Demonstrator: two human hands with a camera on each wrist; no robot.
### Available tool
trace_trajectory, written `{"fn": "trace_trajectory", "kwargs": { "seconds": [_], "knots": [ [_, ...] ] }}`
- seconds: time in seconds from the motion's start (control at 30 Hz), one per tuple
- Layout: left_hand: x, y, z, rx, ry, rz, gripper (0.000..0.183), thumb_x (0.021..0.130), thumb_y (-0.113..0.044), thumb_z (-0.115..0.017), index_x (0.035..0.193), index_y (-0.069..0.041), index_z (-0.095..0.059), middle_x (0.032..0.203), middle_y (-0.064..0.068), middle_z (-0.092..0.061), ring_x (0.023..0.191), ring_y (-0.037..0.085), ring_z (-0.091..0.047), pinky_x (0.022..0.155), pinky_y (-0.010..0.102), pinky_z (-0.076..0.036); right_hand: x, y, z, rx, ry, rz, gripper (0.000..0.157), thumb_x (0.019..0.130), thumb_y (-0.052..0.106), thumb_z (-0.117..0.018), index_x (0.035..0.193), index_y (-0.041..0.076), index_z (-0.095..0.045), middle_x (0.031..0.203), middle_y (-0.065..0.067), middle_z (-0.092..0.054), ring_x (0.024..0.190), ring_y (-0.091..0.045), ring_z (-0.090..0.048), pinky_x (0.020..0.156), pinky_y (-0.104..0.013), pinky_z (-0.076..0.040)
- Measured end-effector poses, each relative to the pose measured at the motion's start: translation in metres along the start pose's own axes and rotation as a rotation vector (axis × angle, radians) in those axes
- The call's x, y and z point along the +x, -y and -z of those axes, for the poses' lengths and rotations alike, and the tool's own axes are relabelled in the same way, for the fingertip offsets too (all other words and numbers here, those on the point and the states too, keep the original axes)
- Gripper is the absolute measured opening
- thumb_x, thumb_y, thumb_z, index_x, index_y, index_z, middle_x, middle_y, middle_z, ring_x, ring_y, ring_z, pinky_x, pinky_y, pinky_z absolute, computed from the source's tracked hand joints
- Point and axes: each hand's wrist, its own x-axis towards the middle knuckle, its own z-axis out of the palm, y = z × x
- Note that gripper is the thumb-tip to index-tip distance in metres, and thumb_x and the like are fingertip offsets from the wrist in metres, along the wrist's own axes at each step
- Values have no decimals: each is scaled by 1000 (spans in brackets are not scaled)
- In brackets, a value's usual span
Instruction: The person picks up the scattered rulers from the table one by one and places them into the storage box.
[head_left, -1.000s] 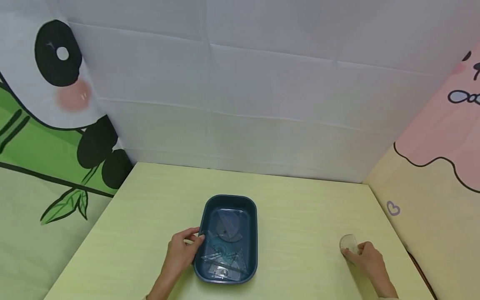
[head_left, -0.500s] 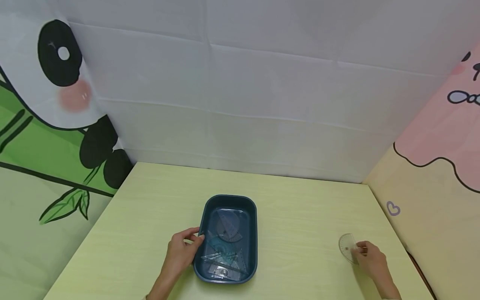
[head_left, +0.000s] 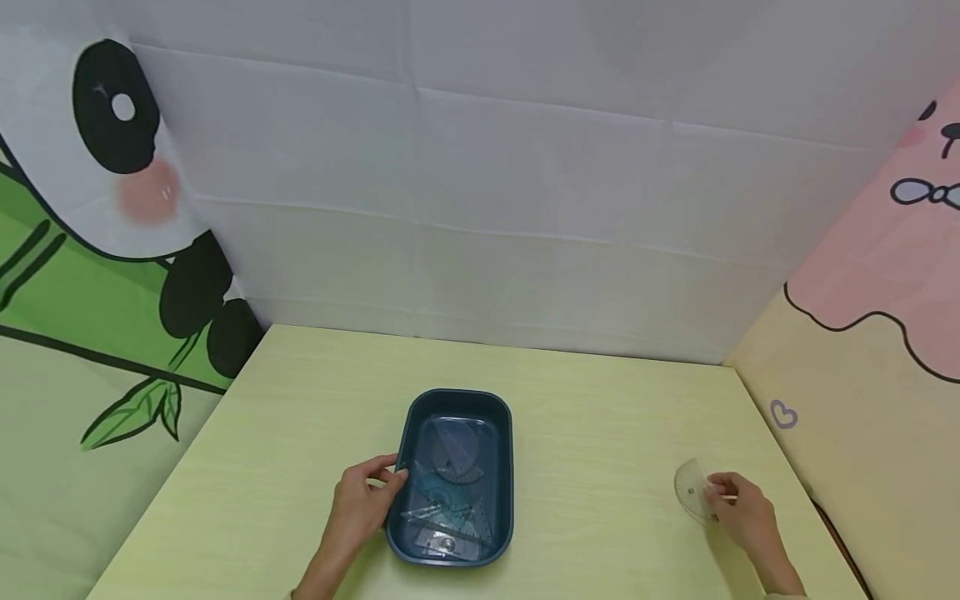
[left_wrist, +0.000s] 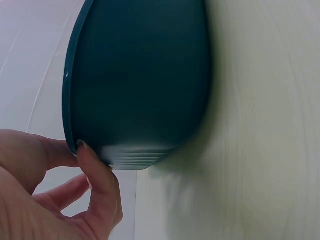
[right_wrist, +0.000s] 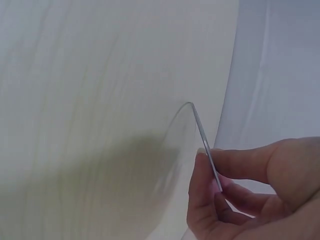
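Note:
A dark blue rectangular tray (head_left: 501, 467) with rounded corners stands on the table. My left hand (head_left: 362, 502) pinches its left rim between thumb and fingers; the left wrist view shows the fingertips (left_wrist: 90, 155) at the tray's edge. Inside the tray lie clear set squares (head_left: 450, 533), a round bluish-tinted piece and a clear protractor (head_left: 454, 457). Off to the right, my right hand (head_left: 746, 512) pinches another clear half-round protractor (head_left: 690, 492) by its straight edge. From the right wrist, this protractor (right_wrist: 201, 131) appears nearly edge-on between thumb and fingers.
The pale yellow table (head_left: 585, 433) meets a white cloth backdrop (head_left: 525, 167) at the rear. A panda-printed cloth (head_left: 112, 208) hangs on the left, a pink and cream printed cloth (head_left: 862, 275) on the right.
My right hand has turned the protractor and moved it slightly up and left, its curved edge now facing left. The left hand and the tray have stayed in place.

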Motion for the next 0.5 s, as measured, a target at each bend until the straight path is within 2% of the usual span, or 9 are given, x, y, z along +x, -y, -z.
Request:
{"fn": "trace_trajectory", "kwargs": {
  "seconds": [0.33, 0.5],
  "knots": [
    [-4, 7, 9, 15, 16, -6, 32, 93, -8, -72, 122, 4, -71, 84, 6, -64, 60, 16, -60, 46, 30, -48, -20, 7, -10, 70, -38, -15, 31, 99, 6, -61, 122, -14, -58, 110, -27, -65, 84, -20, -69, 62, -25, -56],
    [-6, 10, 14, 18, 26, -9, 32, 93, -9, -72, 123, 4, -71, 84, 6, -64, 59, 15, -60, 46, 30, -48, -31, 16, -13, 88, -43, -14, 32, 100, 7, -62, 124, -13, -58, 114, -28, -64, 85, -19, -68, 63, -25, -57]
  ]
}}
